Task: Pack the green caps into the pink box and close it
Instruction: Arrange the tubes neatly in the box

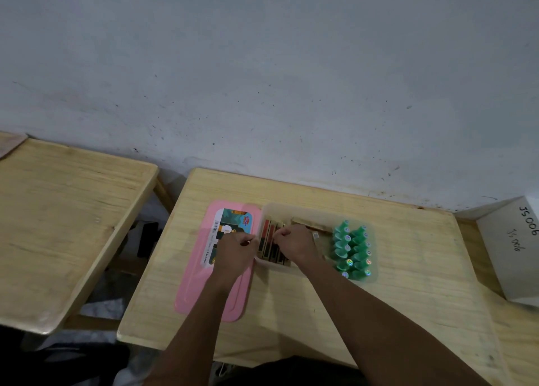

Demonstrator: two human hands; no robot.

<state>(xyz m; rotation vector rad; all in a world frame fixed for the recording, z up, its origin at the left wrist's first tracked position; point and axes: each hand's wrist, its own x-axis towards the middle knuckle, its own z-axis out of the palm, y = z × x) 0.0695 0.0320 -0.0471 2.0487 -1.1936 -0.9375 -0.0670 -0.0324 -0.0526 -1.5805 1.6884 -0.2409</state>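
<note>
The pink lid (201, 274) lies flat on the desk, label side up, left of the pale translucent box (303, 210). Several green caps (351, 250) stand packed in two rows at the box's right end. Slim gold, red and black packets (269, 239) fill its left part. My left hand (234, 253) is over the lid's right edge, fingers curled against the box's left wall. My right hand (294, 245) is inside the box with its fingertips pinched on the upright packets. What the fingertips hold exactly is partly hidden.
The box sits on a small wooden desk (408, 269) against a grey wall. A second wooden desk (67, 216) stands to the left across a gap. A white carton (513, 251) with handwriting rests at the right edge.
</note>
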